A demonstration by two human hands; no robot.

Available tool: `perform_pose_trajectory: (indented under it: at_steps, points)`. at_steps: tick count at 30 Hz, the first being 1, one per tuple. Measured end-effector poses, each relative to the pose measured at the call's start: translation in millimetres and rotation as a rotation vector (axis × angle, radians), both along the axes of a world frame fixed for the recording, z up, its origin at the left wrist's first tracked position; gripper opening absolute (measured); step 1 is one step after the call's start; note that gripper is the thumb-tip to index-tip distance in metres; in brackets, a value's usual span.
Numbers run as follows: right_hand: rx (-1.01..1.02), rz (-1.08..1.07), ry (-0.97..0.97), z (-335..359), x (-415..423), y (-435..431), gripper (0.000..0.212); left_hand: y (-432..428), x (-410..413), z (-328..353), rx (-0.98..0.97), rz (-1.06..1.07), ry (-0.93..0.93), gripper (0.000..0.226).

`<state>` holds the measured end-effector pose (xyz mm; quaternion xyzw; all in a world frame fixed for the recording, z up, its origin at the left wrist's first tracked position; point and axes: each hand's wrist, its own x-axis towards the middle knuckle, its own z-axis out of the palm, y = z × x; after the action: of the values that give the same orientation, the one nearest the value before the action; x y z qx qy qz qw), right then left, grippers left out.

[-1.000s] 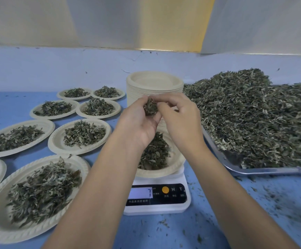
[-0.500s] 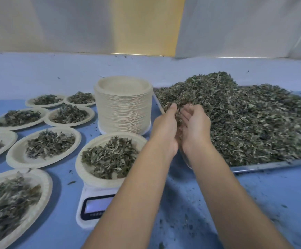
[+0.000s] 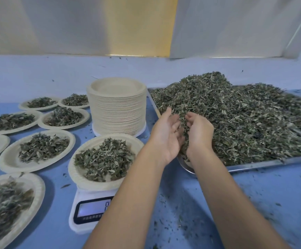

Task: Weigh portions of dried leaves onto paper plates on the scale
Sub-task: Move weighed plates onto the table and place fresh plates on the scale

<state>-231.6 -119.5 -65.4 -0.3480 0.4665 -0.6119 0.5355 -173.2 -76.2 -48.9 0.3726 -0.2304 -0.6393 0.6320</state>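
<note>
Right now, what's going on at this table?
A person is portioning dried leaves. Both hands are at the near-left corner of the heap on the metal tray. The left hand is open and cupped, and the right hand has its fingers curled round some leaves. A paper plate already holding leaves sits on the scale, whose display the left forearm partly hides. A stack of empty plates stands behind it, and more filled plates lie to the left.

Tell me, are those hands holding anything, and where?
A loose clump of grey-green dried leaves, cupped between the left hand and right hand, over the silver metal tray.
</note>
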Motion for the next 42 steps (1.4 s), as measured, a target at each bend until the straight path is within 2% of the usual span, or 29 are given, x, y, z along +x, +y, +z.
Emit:
perform_pose_trajectory:
  at_steps: [3,7,11,15,19,23,27,30,32,35,42]
  points:
    - [-0.045,0.013,-0.024,2,4,4,0.028,9,3,4,-0.025,-0.023,-0.027,0.047]
    - [-0.134,0.069,-0.133,14,14,15,0.029,20,16,10,-0.091,0.055,-0.129,0.033]
    - [-0.219,0.17,-0.274,26,31,33,0.029,37,39,21,-0.176,0.097,-0.19,0.03]
    - [-0.239,0.274,-0.291,29,53,49,0.024,59,70,28,-0.179,0.193,-0.322,0.026]
    - [-0.248,0.374,-0.03,23,75,58,0.018,76,100,28,-0.143,0.34,-0.345,0.025]
    - [-0.396,0.506,0.469,14,86,61,0.02,88,129,22,-0.128,0.462,-0.36,0.027]
    - [-0.547,0.607,0.785,6,86,63,0.004,92,146,17,-0.123,0.505,-0.334,0.027]
    - [-0.6,0.718,0.988,3,82,61,0.026,92,151,16,-0.119,0.519,-0.313,0.027]
    - [-0.641,0.781,1.05,4,80,61,0.027,91,151,15,-0.114,0.512,-0.29,0.028]
    - [-0.675,0.726,1.071,3,80,61,0.013,89,149,13,-0.09,0.495,-0.26,0.028]
    - [-0.63,0.605,0.818,5,80,59,0.006,88,151,7,-0.046,0.504,-0.23,0.027]
